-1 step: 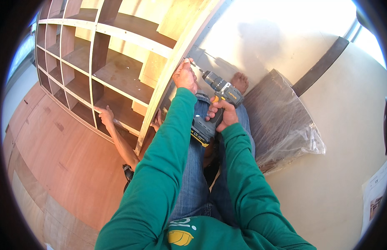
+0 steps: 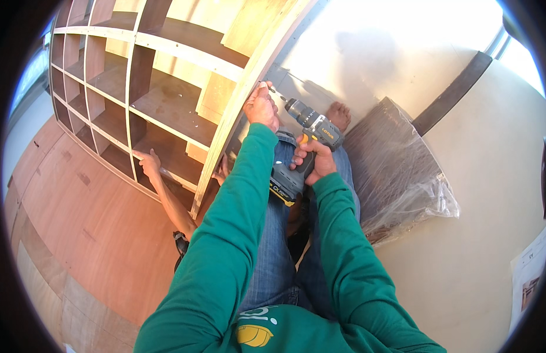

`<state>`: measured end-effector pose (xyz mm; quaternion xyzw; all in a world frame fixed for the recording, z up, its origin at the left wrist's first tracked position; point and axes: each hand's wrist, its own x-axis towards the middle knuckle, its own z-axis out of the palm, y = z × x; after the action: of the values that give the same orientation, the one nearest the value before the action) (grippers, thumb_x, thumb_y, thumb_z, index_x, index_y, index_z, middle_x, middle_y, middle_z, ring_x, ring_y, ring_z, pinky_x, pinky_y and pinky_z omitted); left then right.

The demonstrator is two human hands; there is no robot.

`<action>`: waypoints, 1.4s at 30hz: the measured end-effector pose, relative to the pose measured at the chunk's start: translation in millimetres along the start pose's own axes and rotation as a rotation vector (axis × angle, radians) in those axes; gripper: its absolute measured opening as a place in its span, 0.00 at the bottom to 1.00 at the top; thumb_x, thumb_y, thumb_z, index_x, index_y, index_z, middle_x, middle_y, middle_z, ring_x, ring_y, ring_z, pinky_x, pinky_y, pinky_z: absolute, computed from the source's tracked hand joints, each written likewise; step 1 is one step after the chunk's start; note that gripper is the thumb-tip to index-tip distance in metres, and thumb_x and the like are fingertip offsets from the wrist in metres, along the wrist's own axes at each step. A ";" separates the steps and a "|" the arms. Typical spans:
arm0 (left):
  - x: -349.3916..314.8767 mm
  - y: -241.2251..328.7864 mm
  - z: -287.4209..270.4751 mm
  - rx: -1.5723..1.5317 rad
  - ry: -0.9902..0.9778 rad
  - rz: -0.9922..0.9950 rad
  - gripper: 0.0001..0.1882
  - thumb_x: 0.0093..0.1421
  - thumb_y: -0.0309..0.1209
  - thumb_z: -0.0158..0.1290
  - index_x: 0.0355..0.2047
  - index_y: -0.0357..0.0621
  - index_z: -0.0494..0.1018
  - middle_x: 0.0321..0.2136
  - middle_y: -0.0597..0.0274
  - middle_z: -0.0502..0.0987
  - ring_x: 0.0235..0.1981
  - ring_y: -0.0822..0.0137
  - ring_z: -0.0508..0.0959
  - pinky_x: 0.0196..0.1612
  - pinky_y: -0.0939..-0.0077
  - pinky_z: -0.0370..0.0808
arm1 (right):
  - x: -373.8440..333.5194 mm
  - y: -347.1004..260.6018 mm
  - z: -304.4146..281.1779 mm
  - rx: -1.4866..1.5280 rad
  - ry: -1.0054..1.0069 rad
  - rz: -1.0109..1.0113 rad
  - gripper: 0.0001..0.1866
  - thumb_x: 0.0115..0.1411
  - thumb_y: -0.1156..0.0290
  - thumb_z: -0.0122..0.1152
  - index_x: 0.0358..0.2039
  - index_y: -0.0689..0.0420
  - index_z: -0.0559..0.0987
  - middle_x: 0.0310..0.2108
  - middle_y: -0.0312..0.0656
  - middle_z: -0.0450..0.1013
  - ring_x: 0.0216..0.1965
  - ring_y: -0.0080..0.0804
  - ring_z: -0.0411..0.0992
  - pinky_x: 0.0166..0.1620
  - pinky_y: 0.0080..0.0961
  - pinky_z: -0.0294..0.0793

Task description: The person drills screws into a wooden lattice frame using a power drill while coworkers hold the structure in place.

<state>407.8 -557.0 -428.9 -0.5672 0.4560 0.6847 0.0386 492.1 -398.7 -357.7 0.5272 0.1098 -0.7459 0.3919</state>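
Observation:
My right hand (image 2: 317, 160) is wrapped round the grip of a grey and black cordless drill (image 2: 323, 130), a finger by its yellow trigger. The drill points up and left, its thin bit reaching the fingers of my left hand (image 2: 261, 109). Those fingers are pinched together against the outer side of a wooden shelf unit (image 2: 223, 132), around the bit's tip. Whatever small thing they hold there is too hidden to name. The drill's battery base, with a yellow edge, hangs over my jeans.
Another person's hand (image 2: 148, 164) rests on a shelf edge at left; a second hand (image 2: 221, 170) shows behind my left sleeve. A plastic-wrapped dark panel (image 2: 396, 170) lies to the right, with a dark strip (image 2: 452, 94) beyond. A bare foot (image 2: 339, 116) is beside the drill.

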 end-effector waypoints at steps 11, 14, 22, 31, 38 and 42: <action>-22.0 11.7 -1.6 0.279 -0.032 -0.072 0.19 0.68 0.48 0.61 0.38 0.44 0.81 0.19 0.72 0.72 0.14 0.79 0.66 0.16 0.82 0.61 | 4.8 -2.3 7.3 0.016 -0.052 -0.014 0.16 0.56 0.70 0.60 0.45 0.54 0.76 0.23 0.32 0.65 0.25 0.27 0.67 0.35 0.35 0.72; -57.0 16.4 3.0 0.650 -0.185 -0.010 0.29 0.59 0.58 0.66 0.39 0.41 0.81 0.22 0.64 0.76 0.14 0.73 0.72 0.15 0.77 0.67 | 3.6 -1.8 8.3 0.024 -0.037 -0.025 0.14 0.56 0.71 0.59 0.44 0.56 0.76 0.23 0.33 0.66 0.24 0.28 0.67 0.35 0.35 0.72; -77.2 31.4 9.2 0.563 -0.196 -0.475 0.26 0.57 0.56 0.65 0.31 0.43 0.78 0.15 0.64 0.73 0.07 0.73 0.65 0.08 0.73 0.61 | 16.5 15.6 13.8 -0.109 0.025 -0.059 0.06 0.56 0.73 0.61 0.34 0.60 0.78 0.22 0.38 0.70 0.22 0.33 0.70 0.29 0.34 0.73; -105.2 35.8 8.2 0.768 -0.239 -0.422 0.30 0.53 0.57 0.69 0.21 0.41 0.74 0.12 0.65 0.70 0.06 0.72 0.64 0.07 0.72 0.58 | -2.8 40.5 11.2 0.087 0.108 -0.137 0.06 0.55 0.70 0.60 0.30 0.60 0.77 0.22 0.40 0.71 0.22 0.33 0.71 0.29 0.32 0.74; -84.7 27.4 4.6 0.893 -0.298 -0.325 0.30 0.53 0.59 0.68 0.25 0.41 0.77 0.14 0.66 0.72 0.06 0.75 0.62 0.07 0.76 0.58 | 19.4 52.0 11.9 0.133 0.091 -0.206 0.06 0.55 0.69 0.58 0.28 0.59 0.76 0.22 0.39 0.72 0.23 0.32 0.72 0.31 0.30 0.75; -80.8 23.0 0.7 0.900 -0.317 -0.304 0.30 0.53 0.59 0.68 0.25 0.41 0.77 0.14 0.65 0.72 0.07 0.75 0.63 0.08 0.77 0.59 | 21.1 54.3 11.1 0.141 0.036 -0.199 0.07 0.56 0.67 0.57 0.29 0.57 0.76 0.22 0.37 0.72 0.24 0.31 0.72 0.32 0.28 0.76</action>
<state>422.7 -532.4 -349.9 -0.4435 0.6068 0.4844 0.4478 519.5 -451.4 -357.8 0.5533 0.1159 -0.7774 0.2758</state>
